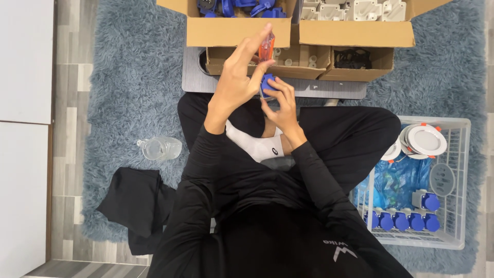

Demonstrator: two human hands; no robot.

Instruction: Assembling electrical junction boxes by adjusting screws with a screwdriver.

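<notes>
While you are sitting cross-legged on the shaggy blue rug (123,77), your left hand (237,77) is gripping an orange-handled screwdriver (266,46), fingers curled round the handle and the index finger stretched along it. Its long axis is running steeply, the handle's top leaning up and away toward the cardboard boxes (242,31), the working end pointing down at the blue plug part (267,85). That tip is hidden behind your fingers, so I cannot tell whether it is touching. Your left forearm is rising from your lap, wrist bent forward.

Just to the right and lower, your right hand (282,105) is clasping the blue plug part from below, thumb and fingers wrapping its round body (only a sliver of blue is showing). Which way the part is facing is hard to make out.

Further right, a white wire basket (460,180) is holding more blue plugs (401,221) in a row, its contents partly cut off by your knee.
</notes>
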